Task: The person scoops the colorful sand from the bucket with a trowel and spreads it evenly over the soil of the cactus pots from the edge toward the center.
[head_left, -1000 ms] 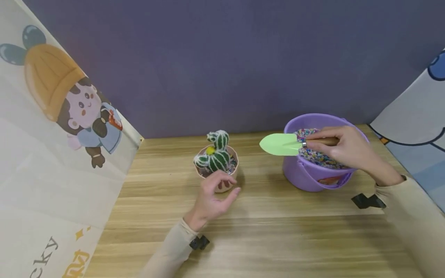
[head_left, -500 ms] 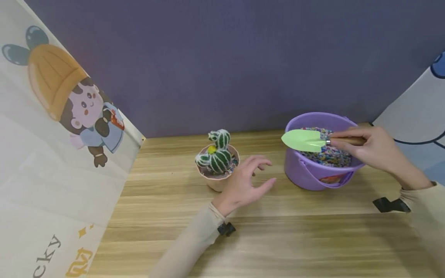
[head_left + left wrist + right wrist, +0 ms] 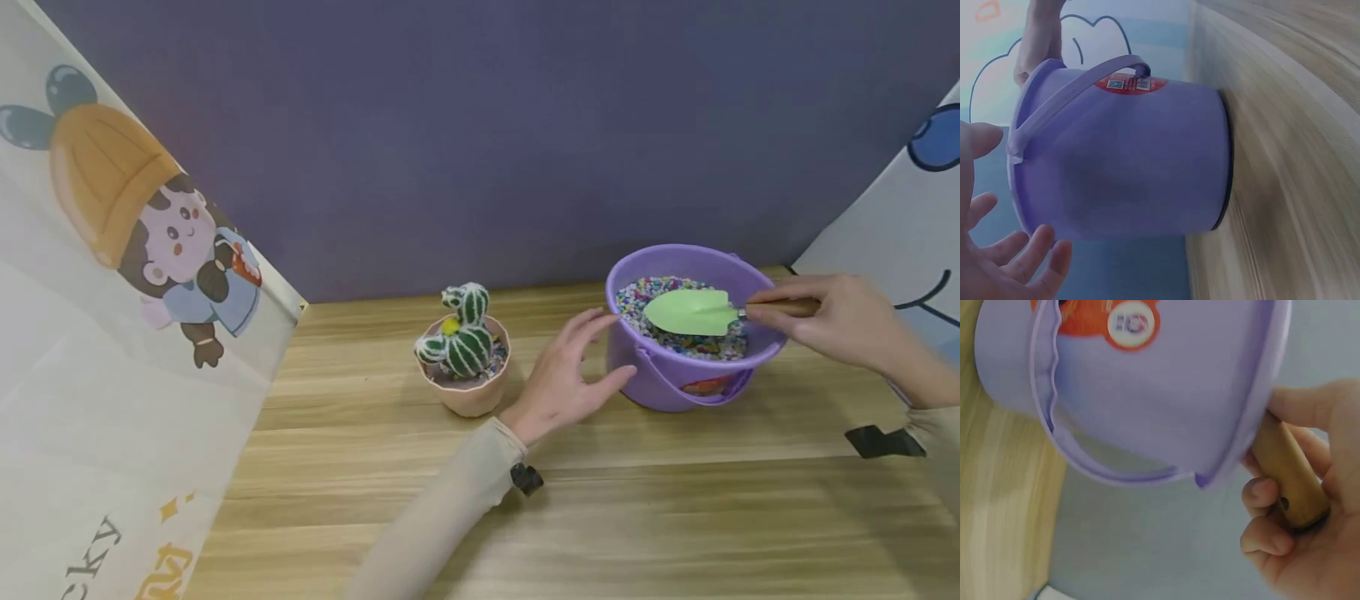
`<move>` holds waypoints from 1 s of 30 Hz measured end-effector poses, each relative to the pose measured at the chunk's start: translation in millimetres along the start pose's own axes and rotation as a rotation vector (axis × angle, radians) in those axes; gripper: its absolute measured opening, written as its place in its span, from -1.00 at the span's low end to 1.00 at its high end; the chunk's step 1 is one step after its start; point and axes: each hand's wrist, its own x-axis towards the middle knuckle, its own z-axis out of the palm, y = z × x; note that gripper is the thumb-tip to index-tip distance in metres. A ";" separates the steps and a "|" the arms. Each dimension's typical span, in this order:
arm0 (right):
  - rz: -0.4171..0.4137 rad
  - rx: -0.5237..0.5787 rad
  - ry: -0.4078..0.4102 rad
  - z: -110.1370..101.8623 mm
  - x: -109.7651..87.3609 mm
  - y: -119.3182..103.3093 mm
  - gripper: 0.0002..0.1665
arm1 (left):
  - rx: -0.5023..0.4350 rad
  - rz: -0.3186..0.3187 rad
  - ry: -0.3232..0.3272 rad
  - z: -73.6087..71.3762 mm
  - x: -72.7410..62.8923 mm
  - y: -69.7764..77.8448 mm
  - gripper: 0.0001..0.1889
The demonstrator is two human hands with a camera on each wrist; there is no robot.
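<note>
My right hand [image 3: 851,321] grips the wooden handle [image 3: 1288,472] of a small trowel with a light green blade [image 3: 692,312]. The blade lies over the mouth of a purple bucket [image 3: 660,375], which holds many small multicoloured pellets [image 3: 652,292]. To the bucket's left is my left hand [image 3: 562,379], fingers spread and extended toward the rim, thumb apart, holding nothing. In the left wrist view its fingertips [image 3: 1060,253] come right up to the bucket's rim. Left of that hand stands a green toy cactus [image 3: 468,350] with a yellow flower, in a pink pot [image 3: 468,400].
All of this stands on a wood-grain table [image 3: 337,483] with a dark blue wall [image 3: 487,150] behind. A white panel with a cartoon figure [image 3: 180,225] rises on the left, and another printed panel [image 3: 892,225] on the right. The bucket's handle hangs down at its front.
The trowel has moved right, its blade now over the pellets inside the bucket's rim. My left hand has moved right from in front of the cactus pot to the bucket's left side.
</note>
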 end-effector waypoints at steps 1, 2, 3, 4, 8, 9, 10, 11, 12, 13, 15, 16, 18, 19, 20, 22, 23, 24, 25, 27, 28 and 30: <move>-0.005 -0.027 -0.006 -1.8 -0.1 1.0 -0.70 | 0.006 -0.007 -0.005 1.7 2.2 0.1 -0.24; -0.010 -0.051 -0.011 -3.6 0.1 1.8 -0.68 | 0.009 -0.016 -0.010 3.4 4.2 0.2 -0.24; -0.013 -0.077 -0.012 -5.2 0.3 2.3 -0.68 | 0.007 -0.024 -0.015 4.9 6.1 0.2 -0.24; -0.015 -0.100 -0.015 -6.5 1.2 2.1 -0.66 | 0.006 -0.031 -0.020 6.6 7.7 -0.1 -0.24; -0.038 -0.161 -0.015 -4.5 6.4 -0.4 -0.67 | 0.006 -0.055 -0.028 12.1 12.1 -0.1 -0.28; -0.048 -0.169 -0.018 -2.2 7.9 -2.0 -0.68 | 0.006 -0.060 -0.028 13.1 12.7 0.1 -0.30; -0.060 -0.171 -0.019 0.5 9.2 -3.5 -0.69 | 0.007 -0.067 -0.029 14.0 13.2 0.3 -0.32; -0.075 -0.166 -0.013 3.5 10.4 -4.6 -0.71 | 0.009 -0.073 -0.027 14.6 13.6 0.6 -0.33; -0.088 -0.154 -0.008 6.1 11.2 -5.7 -0.72 | 0.010 -0.075 -0.026 14.9 14.0 0.9 -0.34; -0.096 -0.140 0.001 8.5 11.7 -6.9 -0.74 | 0.010 -0.075 -0.023 15.1 14.6 1.0 -0.35; -0.109 -0.105 0.030 12.1 11.9 -9.1 -0.77 | 0.011 -0.071 -0.016 14.8 15.8 1.2 -0.37; -0.115 -0.088 0.043 13.2 11.5 -9.7 -0.79 | 0.010 -0.068 -0.012 14.4 16.4 1.3 -0.37; -0.118 -0.056 0.044 15.2 10.9 -11.8 -0.79 | 0.008 -0.060 -0.005 13.3 17.4 1.7 -0.38; -0.112 -0.047 0.032 16.0 10.7 -13.0 -0.78 | 0.007 -0.061 -0.003 12.8 17.7 1.8 -0.38; -0.100 -0.033 0.017 16.8 10.5 -14.2 -0.77 | 0.006 -0.060 -0.001 12.3 18.0 1.8 -0.38; -0.069 -0.002 -0.022 17.6 10.1 -15.6 -0.73 | 0.007 -0.062 -0.004 12.1 18.5 2.2 -0.38; -0.049 0.015 -0.034 17.5 9.7 -16.1 -0.71 | 0.009 -0.060 -0.006 12.3 18.7 2.4 -0.37; -0.030 0.029 -0.044 17.1 9.2 -16.0 -0.70 | 0.010 -0.060 -0.009 12.4 18.9 2.6 -0.38; -0.006 0.049 -0.049 16.3 8.7 -15.6 -0.69 | 0.010 -0.059 -0.012 12.7 19.1 2.8 -0.38; 0.031 0.098 -0.063 14.2 8.7 -14.7 -0.67 | 0.014 -0.059 -0.011 13.1 19.3 3.0 -0.38; 0.048 0.117 -0.066 13.3 9.2 -14.4 -0.66 | 0.015 -0.061 -0.006 13.1 19.3 3.0 -0.38; 0.071 0.150 -0.079 11.3 10.6 -13.8 -0.63 | 0.015 -0.066 0.003 13.0 19.1 2.5 -0.37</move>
